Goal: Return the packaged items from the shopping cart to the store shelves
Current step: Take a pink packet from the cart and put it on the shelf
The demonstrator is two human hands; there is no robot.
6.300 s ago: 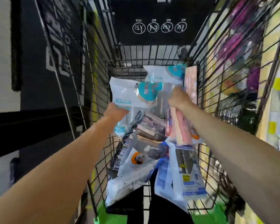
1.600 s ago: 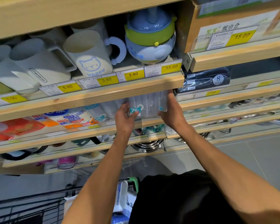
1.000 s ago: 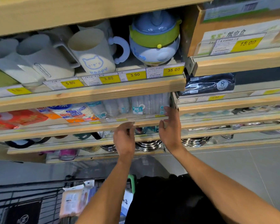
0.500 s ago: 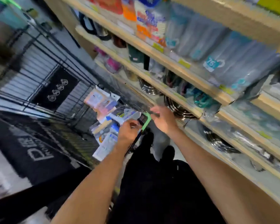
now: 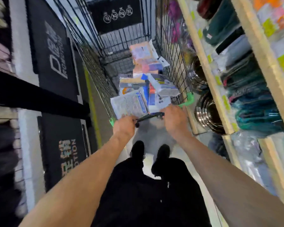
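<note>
One black wire-mesh shopping cart, seen from above, stands lengthwise in the aisle just beside the shelving on the right. One dark handle bar crosses its near end, with two green plastic end pieces, one at each corner.

Two bare hands are on the bar. The left hand has its fingers curled closed around the bar's left end. The right hand lies over the right end, knuckles up; its fingers are hidden beneath the palm, so the firmness of its hold cannot be told.

Packaged items: a loose heap in the cart basket, piled against its right wall. Roughly ten packets; motion blur prevents an exact count. Nearest the bar lies one flat white-and-blue printed packet; farthest away stands one pale orange-and-blue pack.

Pale wooden store shelves: at least two tiers visible on the right, holding stacked steel bowls, teal and dark bundles, and yellow price tags, all blurred.

Two black shoes stand on the grey floor behind the cart.
</note>
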